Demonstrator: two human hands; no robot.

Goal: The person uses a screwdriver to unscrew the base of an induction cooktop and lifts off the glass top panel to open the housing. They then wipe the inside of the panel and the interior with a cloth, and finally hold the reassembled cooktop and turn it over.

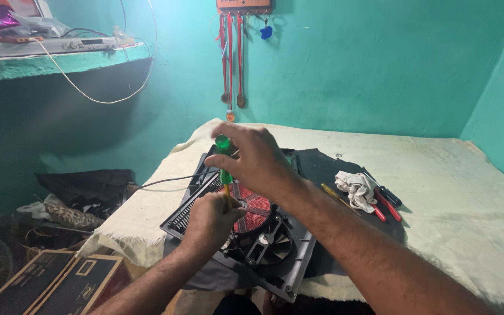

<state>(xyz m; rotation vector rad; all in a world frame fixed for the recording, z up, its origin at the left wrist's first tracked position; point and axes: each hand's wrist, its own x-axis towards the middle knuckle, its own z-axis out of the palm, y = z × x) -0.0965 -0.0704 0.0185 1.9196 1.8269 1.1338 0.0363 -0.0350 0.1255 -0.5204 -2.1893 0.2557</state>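
An opened black appliance housing [290, 274] lies on a cream cloth, showing a red copper coil [258, 209] and a black fan [269, 245]. My right hand [252, 158] grips the green handle of a screwdriver [224, 153] that stands upright over the coil. My left hand [214, 219] is curled around the screwdriver's lower shaft, just above the coil's left edge. The tip is hidden behind my left hand.
A white rag [354, 188], red-handled pliers [387, 205] and a yellow screwdriver [335, 195] lie on a black cloth [322, 166] to the right. A grey cable [164, 182] runs off left. Cardboard boxes [59, 283] sit on the floor; medals [233, 58] hang on the teal wall.
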